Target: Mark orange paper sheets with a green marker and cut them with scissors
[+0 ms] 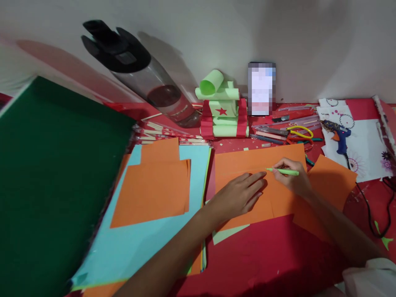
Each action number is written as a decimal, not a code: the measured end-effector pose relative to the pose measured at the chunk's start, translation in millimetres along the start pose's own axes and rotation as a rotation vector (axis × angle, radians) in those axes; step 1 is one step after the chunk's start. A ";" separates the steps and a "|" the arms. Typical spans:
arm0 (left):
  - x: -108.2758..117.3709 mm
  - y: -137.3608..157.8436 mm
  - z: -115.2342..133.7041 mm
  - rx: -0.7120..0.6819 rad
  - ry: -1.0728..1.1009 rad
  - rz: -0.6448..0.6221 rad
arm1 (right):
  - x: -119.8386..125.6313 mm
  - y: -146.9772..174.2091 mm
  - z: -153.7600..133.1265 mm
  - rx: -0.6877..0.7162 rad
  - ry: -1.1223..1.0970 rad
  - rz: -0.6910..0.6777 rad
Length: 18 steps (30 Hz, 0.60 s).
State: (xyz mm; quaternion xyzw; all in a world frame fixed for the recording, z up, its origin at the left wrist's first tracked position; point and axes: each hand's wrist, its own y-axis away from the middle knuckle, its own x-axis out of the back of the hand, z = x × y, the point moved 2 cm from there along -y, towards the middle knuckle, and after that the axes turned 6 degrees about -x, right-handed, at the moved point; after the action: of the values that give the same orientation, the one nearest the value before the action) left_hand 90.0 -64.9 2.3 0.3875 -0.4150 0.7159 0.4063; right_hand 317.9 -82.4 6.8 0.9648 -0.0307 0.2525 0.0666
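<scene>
A sheet of orange paper (pixel 229 163) lies on the red table in front of me. My left hand (pixel 238 194) rests on it, palm down with the fingers stretched out to the right. Between finger and thumb, my right hand (pixel 292 179) grips a light green pen (pixel 289 171). The pen's tip points left and meets the paper just beyond my left fingertips. A faint straight line or edge runs across the sheet there; I cannot tell which. More orange paper (pixel 332 177) lies under and beside my right forearm.
Left are orange pieces (pixel 151 194) on blue sheets (pixel 123 255), a dark green board (pixel 55 185) and a tilted bottle (pixel 163 90). Behind stand a green-and-red paper model (pixel 224 109) and a phone (pixel 262 88). Scissors (pixel 300 132) and a corded glue gun (pixel 340 136) lie right.
</scene>
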 end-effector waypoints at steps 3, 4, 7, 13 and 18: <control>0.1 -0.5 0.1 0.005 0.000 -0.006 | -0.7 0.0 2.1 -0.011 -0.010 -0.004; 0.3 -0.6 0.2 0.006 -0.004 -0.006 | -0.9 0.0 2.7 -0.013 -0.011 -0.006; 1.1 -1.0 0.5 0.008 -0.014 0.003 | -1.1 0.1 4.2 -0.014 -0.019 -0.015; 0.5 -0.3 0.2 0.033 0.032 -0.014 | 0.0 -0.2 5.5 -0.015 -0.021 -0.033; -0.3 -0.5 -0.3 0.035 0.044 -0.008 | 0.8 0.3 6.0 -0.037 -0.042 -0.051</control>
State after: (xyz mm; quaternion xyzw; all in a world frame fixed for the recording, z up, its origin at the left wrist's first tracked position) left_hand 90.5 -64.6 2.0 0.3804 -0.3917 0.7299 0.4113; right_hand 321.4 -83.5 2.1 0.9690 -0.0122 0.2300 0.0899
